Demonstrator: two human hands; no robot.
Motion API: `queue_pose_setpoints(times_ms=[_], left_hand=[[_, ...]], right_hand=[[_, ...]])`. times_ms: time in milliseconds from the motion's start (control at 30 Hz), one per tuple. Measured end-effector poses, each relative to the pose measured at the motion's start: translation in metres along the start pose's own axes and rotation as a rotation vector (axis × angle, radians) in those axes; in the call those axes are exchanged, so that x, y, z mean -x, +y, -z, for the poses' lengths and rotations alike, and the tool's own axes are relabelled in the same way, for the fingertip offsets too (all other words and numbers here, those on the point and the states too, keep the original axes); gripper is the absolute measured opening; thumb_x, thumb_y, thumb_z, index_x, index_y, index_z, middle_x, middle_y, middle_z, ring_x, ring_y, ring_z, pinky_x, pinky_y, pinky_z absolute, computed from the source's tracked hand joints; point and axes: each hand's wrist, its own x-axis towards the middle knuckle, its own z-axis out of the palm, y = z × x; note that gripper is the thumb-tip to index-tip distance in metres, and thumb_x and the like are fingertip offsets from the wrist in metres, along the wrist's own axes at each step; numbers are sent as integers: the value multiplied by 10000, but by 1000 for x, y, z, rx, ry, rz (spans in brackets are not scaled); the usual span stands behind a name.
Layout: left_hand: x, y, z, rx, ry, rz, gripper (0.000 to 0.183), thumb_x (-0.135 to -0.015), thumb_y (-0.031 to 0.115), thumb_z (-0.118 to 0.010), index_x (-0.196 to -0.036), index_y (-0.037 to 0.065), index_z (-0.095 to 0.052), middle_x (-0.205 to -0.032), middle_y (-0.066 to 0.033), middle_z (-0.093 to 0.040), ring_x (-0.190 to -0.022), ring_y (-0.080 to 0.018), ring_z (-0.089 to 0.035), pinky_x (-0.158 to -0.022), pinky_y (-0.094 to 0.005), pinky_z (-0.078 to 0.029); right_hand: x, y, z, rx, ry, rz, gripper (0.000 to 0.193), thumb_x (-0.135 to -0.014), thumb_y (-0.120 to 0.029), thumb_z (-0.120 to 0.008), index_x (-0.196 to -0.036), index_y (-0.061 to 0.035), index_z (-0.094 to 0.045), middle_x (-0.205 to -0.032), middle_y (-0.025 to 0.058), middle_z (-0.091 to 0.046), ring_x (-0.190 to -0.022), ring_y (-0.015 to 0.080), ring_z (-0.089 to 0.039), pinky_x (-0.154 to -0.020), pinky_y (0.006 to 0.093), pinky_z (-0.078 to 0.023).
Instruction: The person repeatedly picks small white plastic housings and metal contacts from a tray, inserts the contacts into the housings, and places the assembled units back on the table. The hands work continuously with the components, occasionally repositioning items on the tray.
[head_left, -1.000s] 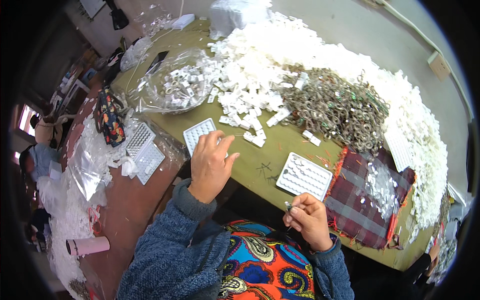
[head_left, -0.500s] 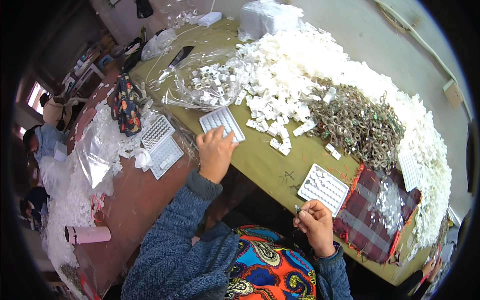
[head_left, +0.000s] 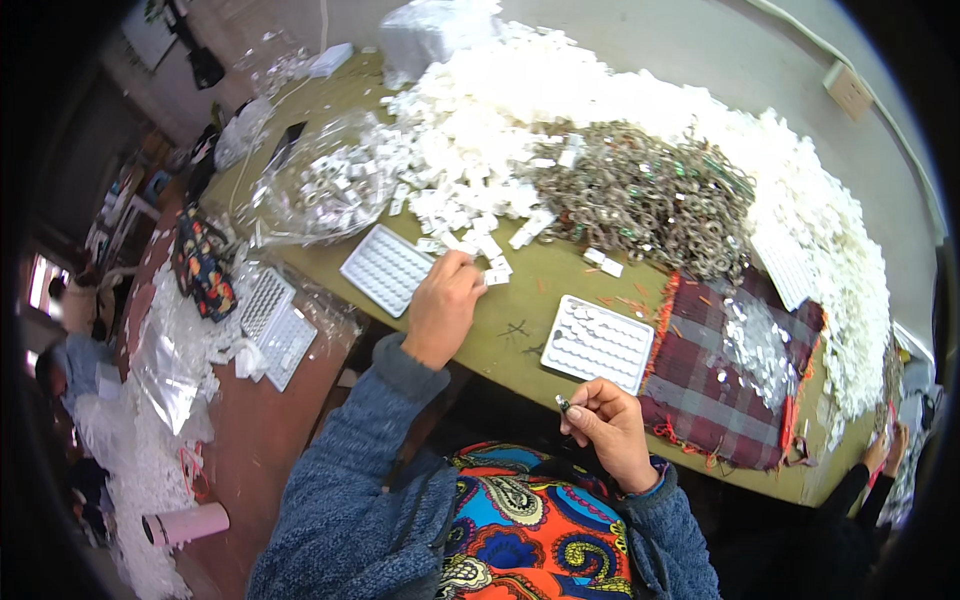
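Note:
My left hand [head_left: 445, 310] is over the green table, its fingers bent together with the tips at a small white plastic piece [head_left: 497, 275]. The thumb side is partly hidden. Just left of that hand lies a white tray [head_left: 385, 270] with rows of bumps. Near the table's front edge my right hand [head_left: 612, 432] is closed, thumb against fingers, on a small dark piece with a shiny tip [head_left: 563, 404]. Beyond it rests a second white tray [head_left: 598, 343], with several small pieces in its far rows.
A large white heap of plastic parts [head_left: 480, 110] runs along the wall. Before it lie grey-brown rings [head_left: 640, 195]. A clear bag of parts [head_left: 325, 190] stands at left, a plaid cloth [head_left: 715, 370] at right. Further left are a pink bottle [head_left: 188, 524] and another person's hands [head_left: 890, 450] at far right.
My left hand has left the near-left tray and moved right to the loose white pieces. The view has turned, shifting the table leftward. My right hand still holds the small dark piece.

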Motion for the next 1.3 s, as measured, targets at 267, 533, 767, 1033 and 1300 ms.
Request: queue_pose_setpoints(times_ms=[267,533,767,1033,1300], left_hand=[[50,85,-8,409,-201,-104,165,-758,30,-778,-840,33,-635,-912,-105,-695,-807,-297,-667,-679,-370,-530],[55,93,-10,743,-498,260,316,-825,14,-782,-1115,-10,-657,-932,-49,-677,-758,-99,-659,-623,-253,-535],[49,80,-3,1215,-963,558,252,-1005,94,-592,-1236,-3,-623,-1080,-57,-702,-912,-124,-690,-765,-247,-536],[62,76,-2,1321,-359,388,236,-999,40,-582,-1220,-30,-544,-1275,-175,-653,-1163,-186,-625,-995,-329,-498],[75,73,-13,1370,-300,429,285,-975,112,-646,-1221,-13,-572,-1213,-162,-678,-1035,-189,-650,-920,-328,-519]], right_hand=[[-10,10,-4,-247,162,302,73,-1022,-46,-541,-1069,-10,-499,-1228,153,-595,-789,127,-640,-710,263,-559],[-1,-4,6,-209,90,242,105,-1027,-84,-551,-1067,-13,-485,-985,155,-687,-756,159,-669,-665,263,-564],[1,-19,15,129,-7,82,74,-1000,-27,-567,-1049,16,-532,-912,91,-666,-735,114,-648,-660,235,-548],[-2,-5,0,85,177,181,89,-972,-53,-644,-1014,3,-588,-886,5,-606,-759,67,-591,-664,212,-499],[-5,-3,-14,48,209,167,91,-969,-42,-642,-1023,23,-609,-858,22,-637,-695,64,-579,-619,198,-476]])
